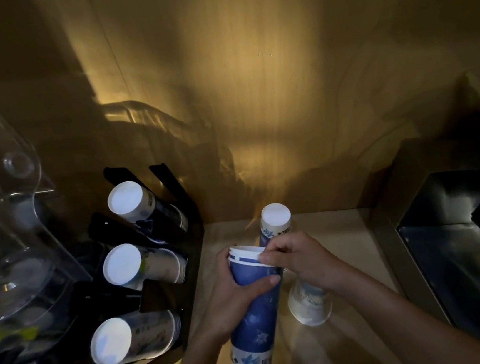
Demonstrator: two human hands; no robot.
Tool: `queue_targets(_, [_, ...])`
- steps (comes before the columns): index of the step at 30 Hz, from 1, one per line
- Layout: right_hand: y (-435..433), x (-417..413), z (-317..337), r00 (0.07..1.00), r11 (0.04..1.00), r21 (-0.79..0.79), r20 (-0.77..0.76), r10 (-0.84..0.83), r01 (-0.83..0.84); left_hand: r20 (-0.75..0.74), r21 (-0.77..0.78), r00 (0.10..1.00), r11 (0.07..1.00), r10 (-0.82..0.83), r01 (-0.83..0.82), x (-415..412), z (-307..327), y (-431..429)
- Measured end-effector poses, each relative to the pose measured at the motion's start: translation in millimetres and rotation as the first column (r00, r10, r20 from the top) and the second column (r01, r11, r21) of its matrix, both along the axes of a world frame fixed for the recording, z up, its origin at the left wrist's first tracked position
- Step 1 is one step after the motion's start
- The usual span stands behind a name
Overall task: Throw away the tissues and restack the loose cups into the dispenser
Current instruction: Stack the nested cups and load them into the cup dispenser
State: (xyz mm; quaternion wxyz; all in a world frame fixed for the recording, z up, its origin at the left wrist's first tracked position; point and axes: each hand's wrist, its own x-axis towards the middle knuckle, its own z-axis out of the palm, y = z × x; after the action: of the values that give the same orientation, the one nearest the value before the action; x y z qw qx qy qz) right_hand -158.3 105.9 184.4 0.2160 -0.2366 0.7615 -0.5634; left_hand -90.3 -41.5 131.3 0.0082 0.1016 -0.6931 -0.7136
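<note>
Cups fill three slots of a black cup dispenser (162, 294) standing on the pale wooden counter (363, 346), and everything else is placed from it. Its three stacks lie tilted with their white bases toward the camera: a top stack (140, 203), a middle stack (139, 265) and a bottom stack (131, 339), one above another. Just right of the dispenser, over the counter, the left hand (233, 297) is wrapped around a dark blue stack of paper cups (255, 312) with star prints, thumb pressed across its upper part, so the grip is clamped on that stack; the stack leans with its open rims upward and its pale bottom band toward the camera. The right hand (302, 258) meets the stack at its top, fingertips pinched on the white rim of the uppermost cup. Behind the two hands, farther right of the dispenser, a second loose stack (275, 220) stands upside down, its white base up. Beneath the right wrist one pale cup (310, 304) sits upside down on the counter, just beside the blue stack. On the dispenser's left stands a clear plastic container (3, 215), and well to its right, past the counter's edge, is a dark metal sink (457, 247). No tissues can be made out in the dim light.
</note>
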Motion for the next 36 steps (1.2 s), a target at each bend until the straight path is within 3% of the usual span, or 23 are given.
queue_targets(11, [-5.5, 5.3, 1.2, 0.999, 0.995, -0.088, -0.024, -0.041, 0.039, -0.102, -0.141, 0.993, 0.987, 0.057, -0.071, 6.0, 12.7, -0.7])
queue_targets(17, [5.6, -8.0, 15.3, 0.961, 0.955, -0.165, -0.086, -0.262, 0.246, -0.076, -0.221, 0.997, 0.975, 0.003, -0.02, 17.0, 3.5, -9.4])
queue_targets(23, [19.2, -23.6, 20.5, 0.925, 0.897, -0.281, -0.07, -0.375, 0.342, -0.16, -0.228, 0.984, 0.967, 0.079, -0.114, 19.2, 3.9, -21.2])
queue_targets(29, [20.8, -18.2, 17.0, 0.96, 0.926, -0.266, -0.007, -0.278, 0.266, -0.251, -0.244, 0.957, 0.948, 0.144, -0.206, 20.5, 12.5, -31.7])
queue_targets(36, [26.8, -19.4, 8.8, 0.992, 0.965, -0.249, 0.113, -0.059, 0.086, -0.193, -0.243, 0.979, 0.964, 0.063, -0.11, 22.8, 11.9, -39.4])
